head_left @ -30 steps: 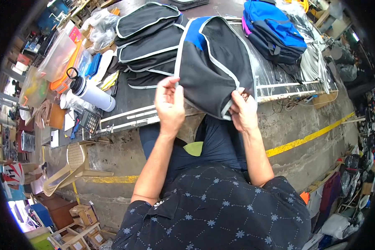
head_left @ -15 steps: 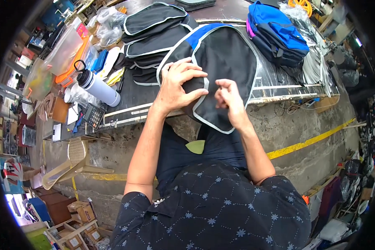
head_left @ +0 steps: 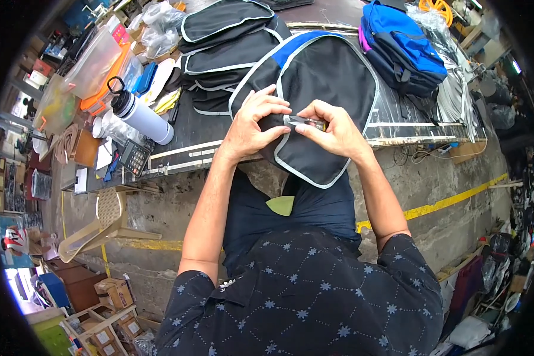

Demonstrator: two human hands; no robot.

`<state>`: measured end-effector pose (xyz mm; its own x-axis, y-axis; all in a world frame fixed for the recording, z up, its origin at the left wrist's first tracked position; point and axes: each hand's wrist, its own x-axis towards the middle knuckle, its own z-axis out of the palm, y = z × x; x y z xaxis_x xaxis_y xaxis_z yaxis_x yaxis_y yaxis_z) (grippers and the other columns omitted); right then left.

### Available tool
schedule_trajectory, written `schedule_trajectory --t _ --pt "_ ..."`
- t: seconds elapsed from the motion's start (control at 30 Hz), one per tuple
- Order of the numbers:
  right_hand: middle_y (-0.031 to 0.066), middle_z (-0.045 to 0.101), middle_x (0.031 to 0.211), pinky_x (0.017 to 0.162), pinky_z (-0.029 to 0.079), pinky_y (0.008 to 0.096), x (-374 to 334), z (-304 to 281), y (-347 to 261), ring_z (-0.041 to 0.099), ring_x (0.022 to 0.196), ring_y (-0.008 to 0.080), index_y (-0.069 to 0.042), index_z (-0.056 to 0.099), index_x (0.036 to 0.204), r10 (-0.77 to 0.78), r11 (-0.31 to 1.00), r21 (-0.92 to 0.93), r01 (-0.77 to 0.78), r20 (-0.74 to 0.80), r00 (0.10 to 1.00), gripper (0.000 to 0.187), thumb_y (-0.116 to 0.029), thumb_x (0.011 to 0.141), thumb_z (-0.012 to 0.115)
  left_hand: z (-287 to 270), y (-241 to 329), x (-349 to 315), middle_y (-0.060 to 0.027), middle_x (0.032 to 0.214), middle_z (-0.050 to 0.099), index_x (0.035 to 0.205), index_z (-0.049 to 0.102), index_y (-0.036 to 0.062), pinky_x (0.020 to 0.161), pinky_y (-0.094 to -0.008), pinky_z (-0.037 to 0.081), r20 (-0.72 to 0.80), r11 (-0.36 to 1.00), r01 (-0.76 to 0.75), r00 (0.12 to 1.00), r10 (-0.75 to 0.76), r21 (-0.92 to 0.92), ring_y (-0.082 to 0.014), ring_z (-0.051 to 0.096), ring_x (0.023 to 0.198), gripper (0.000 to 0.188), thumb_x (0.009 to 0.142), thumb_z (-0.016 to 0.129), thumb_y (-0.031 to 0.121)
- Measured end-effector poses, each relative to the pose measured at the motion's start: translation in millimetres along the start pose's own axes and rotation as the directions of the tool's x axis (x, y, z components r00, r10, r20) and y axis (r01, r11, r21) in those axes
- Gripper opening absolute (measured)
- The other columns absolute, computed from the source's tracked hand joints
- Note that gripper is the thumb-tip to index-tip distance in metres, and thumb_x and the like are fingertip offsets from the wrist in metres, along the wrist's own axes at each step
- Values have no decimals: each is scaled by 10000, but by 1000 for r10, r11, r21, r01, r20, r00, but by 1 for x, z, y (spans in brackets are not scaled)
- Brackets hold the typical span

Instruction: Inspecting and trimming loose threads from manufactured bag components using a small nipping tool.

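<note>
A black fabric bag panel (head_left: 329, 77) with grey edging and a blue patch hangs over the near table edge toward my lap. My left hand (head_left: 256, 123) grips its left part, thumb and forefinger curved at the grey inner edging. My right hand (head_left: 335, 129) is closed around small metal thread snips (head_left: 315, 124), partly hidden by the fingers. Their pointed tip meets the edging right beside my left thumb and forefinger.
Similar black panels (head_left: 228, 62) lie stacked behind on the left of the table. A blue backpack (head_left: 400, 50) sits at the right. Further left are a white bottle (head_left: 145, 121), a calculator (head_left: 134, 157) and plastic boxes. A plastic chair (head_left: 110, 222) stands on the floor.
My right hand has moved left and up to the edging, and the thread snips now show in it. My left hand stays at nearly the same place on the panel.
</note>
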<state>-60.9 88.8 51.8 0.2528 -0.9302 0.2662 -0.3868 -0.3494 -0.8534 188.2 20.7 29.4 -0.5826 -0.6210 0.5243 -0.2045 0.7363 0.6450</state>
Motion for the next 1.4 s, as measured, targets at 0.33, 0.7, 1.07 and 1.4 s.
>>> schedule_trajectory --t 0.33,0.7,1.07,1.4 --pt "52 712 820 694 514 299 14 -5 -12 603 751 88 16 741 1037 50 996 -78 -39 133 990 236 -187 945 819 -2 -2 -1 -21 1319 742 1186 784 131 1296 -648 202 47 999 36 998 -36 2 -353 474 1526 383 817 883 148" --pt "4 696 1056 816 502 249 11 -4 20 616 923 62 -15 700 1162 0 985 172 11 -62 998 169 -93 1017 740 -4 -5 -11 -41 1250 770 1106 810 154 1208 -565 360 -59 996 -33 997 38 81 -366 557 1432 417 728 956 252" --pt "17 594 862 771 501 307 -72 -62 156 548 806 123 14 636 1021 253 855 -129 -502 -741 622 434 -378 991 820 3 4 -40 -63 898 748 909 749 0 672 -269 553 -386 915 301 837 -388 -267 -102 690 731 133 916 834 102" --pt "-36 398 802 632 379 268 -65 -43 146 378 721 82 -68 468 872 69 993 -3 -121 -808 585 329 -183 1065 708 -17 -33 -38 47 730 654 851 743 68 546 -252 431 -221 686 550 680 -699 -476 -66 560 583 263 996 806 278"
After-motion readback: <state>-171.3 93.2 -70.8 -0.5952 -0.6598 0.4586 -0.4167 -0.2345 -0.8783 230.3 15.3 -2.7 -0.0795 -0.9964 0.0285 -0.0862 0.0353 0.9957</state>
